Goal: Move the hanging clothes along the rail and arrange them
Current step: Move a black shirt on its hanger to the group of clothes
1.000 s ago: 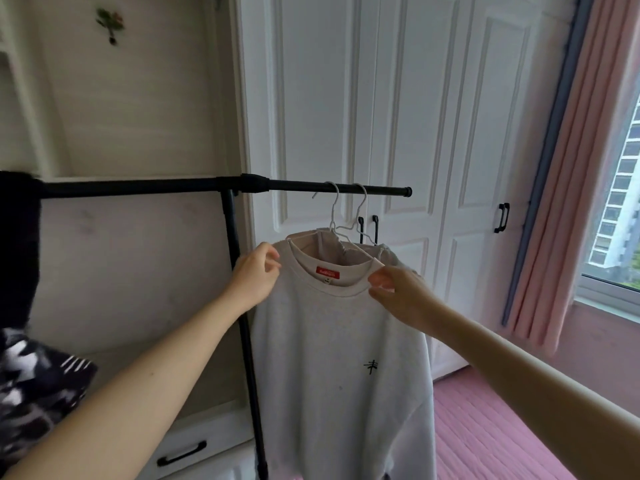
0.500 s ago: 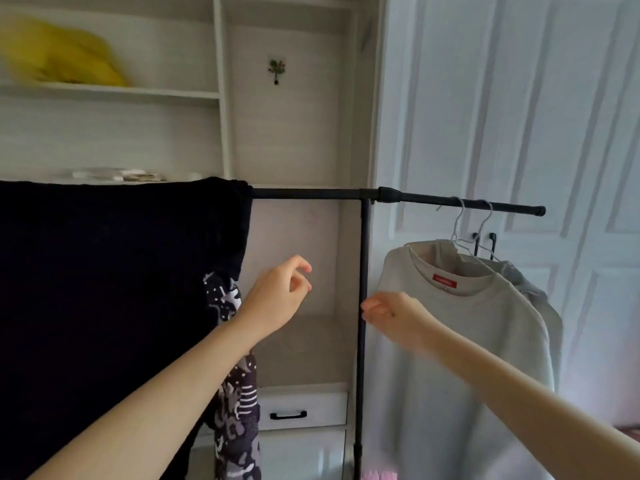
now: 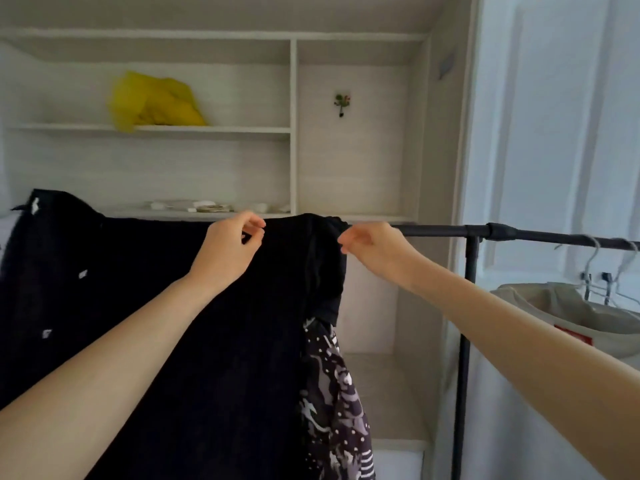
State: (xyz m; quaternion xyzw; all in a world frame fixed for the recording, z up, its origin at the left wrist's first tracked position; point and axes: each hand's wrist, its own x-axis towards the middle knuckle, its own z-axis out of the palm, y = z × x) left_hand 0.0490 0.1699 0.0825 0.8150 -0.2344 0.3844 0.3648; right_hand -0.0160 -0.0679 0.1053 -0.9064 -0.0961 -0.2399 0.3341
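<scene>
A large black garment [image 3: 138,306] is draped over the left part of the black rail [image 3: 436,231]. A black-and-white patterned garment [image 3: 336,393] hangs below its right side. My left hand [image 3: 228,251] pinches the black garment's top edge at the rail. At the garment's bunched right edge, my right hand [image 3: 374,247] pinches the cloth with curled fingers. A pale sweatshirt [image 3: 571,317] with a red neck label hangs on white wire hangers [image 3: 592,265] at the rail's far right, cut off by the frame.
The rail's upright post [image 3: 465,323] stands between the black garment and the sweatshirt. Behind are open shelves with a yellow bag [image 3: 156,102] and small items [image 3: 204,206]. White wardrobe doors [image 3: 554,133] fill the right side.
My view has swung left from the sweatshirt. Both hands let go of it, moved left and up, and now reach the top of the black garment.
</scene>
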